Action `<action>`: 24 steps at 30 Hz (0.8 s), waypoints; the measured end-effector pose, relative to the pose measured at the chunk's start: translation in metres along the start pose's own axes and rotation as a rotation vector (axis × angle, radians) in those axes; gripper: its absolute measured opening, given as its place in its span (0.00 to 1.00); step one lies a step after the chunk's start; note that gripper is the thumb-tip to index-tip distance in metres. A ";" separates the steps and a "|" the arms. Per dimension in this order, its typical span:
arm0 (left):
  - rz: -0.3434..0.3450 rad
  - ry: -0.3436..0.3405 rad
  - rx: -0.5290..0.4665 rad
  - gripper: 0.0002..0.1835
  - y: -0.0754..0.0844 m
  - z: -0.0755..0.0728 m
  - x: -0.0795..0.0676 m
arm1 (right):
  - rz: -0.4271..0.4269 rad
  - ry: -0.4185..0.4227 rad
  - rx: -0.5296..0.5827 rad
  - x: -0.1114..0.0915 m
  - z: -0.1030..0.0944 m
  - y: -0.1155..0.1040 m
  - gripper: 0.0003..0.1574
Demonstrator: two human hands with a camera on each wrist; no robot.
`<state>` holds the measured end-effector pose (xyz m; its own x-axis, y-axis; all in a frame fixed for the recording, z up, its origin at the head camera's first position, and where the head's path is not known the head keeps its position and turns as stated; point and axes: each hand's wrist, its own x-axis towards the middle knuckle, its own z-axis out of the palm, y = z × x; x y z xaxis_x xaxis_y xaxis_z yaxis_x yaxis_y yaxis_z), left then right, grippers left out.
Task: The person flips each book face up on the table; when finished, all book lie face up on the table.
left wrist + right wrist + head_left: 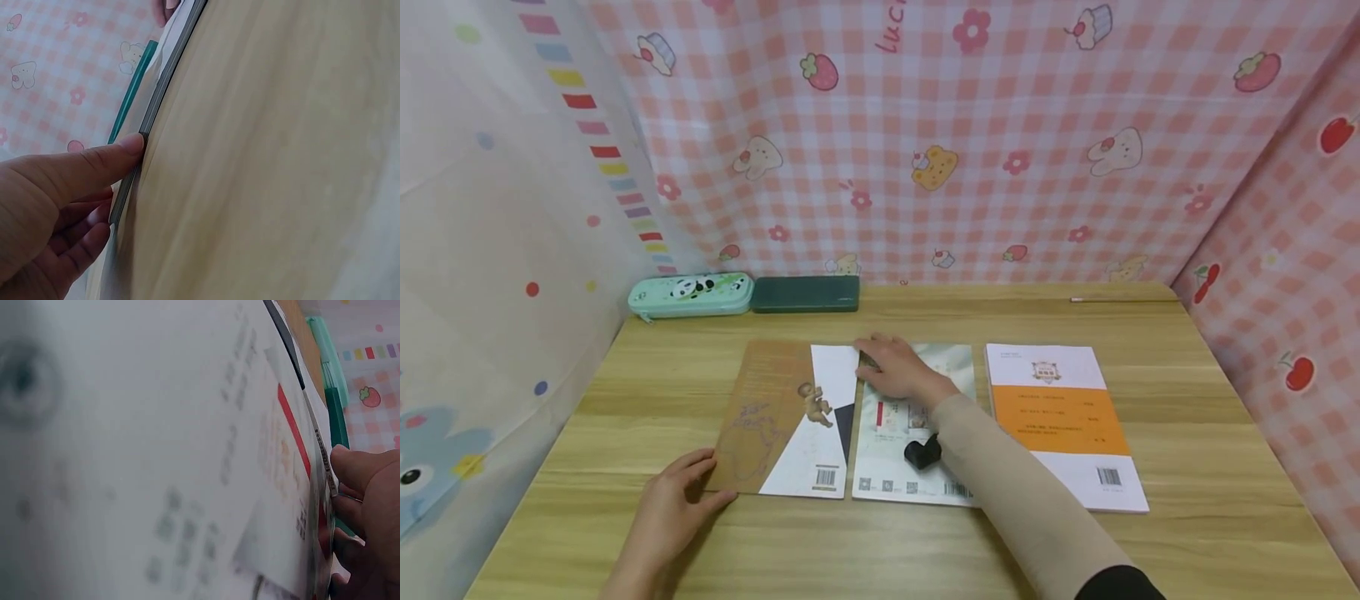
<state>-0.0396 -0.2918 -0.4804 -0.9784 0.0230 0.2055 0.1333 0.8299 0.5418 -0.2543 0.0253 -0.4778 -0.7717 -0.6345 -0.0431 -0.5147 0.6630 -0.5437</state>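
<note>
Saw creased pink-and-white checked cloth (pixel 880 108) hanging behind a table (pixel 1225 417) of pale, streaked wood grain. Found three flat, rectangular books in a row on the table: at the left, the brown-and-white book (pixel 748 437), smooth-covered and printed in angular blocks with a small figure; just beside it, a pale green book (pixel 880 467); farther right, an orange-banded book (pixel 1060 421). Saw the left hand (pixel 670 500) holding the lower left corner of the brown-and-white book narrowly between thumb and bent fingers. Saw the right hand (pixel 902 371), out of a beige sleeve (pixel 1022 492), reaching over the pale green book, with thumb and curled fingers close about the upper right corner of the brown-and-white book; could not tell how firmly. Noted a round-ended mint pencil case (pixel 691 296) next to a dark green, box-like case (pixel 806 294) along the back, and a thin stick (pixel 1123 300) far to the right. Made out the three whole covers in the head view alone, the book's dark grey edge under the thumb in the left wrist view, and small spine lettering beside the other thumb in the right wrist view.
</note>
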 end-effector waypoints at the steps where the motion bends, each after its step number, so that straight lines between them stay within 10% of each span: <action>1: -0.005 -0.003 0.000 0.30 0.000 0.000 0.000 | 0.009 -0.004 0.000 0.000 0.001 -0.001 0.34; 24: -0.065 -0.029 -0.047 0.33 0.002 -0.001 -0.003 | -0.045 0.163 0.143 0.006 -0.005 -0.013 0.33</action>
<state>-0.0366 -0.2906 -0.4789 -0.9892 -0.0132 0.1458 0.0764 0.8029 0.5912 -0.2545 0.0146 -0.4671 -0.8055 -0.5816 0.1134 -0.5003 0.5650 -0.6561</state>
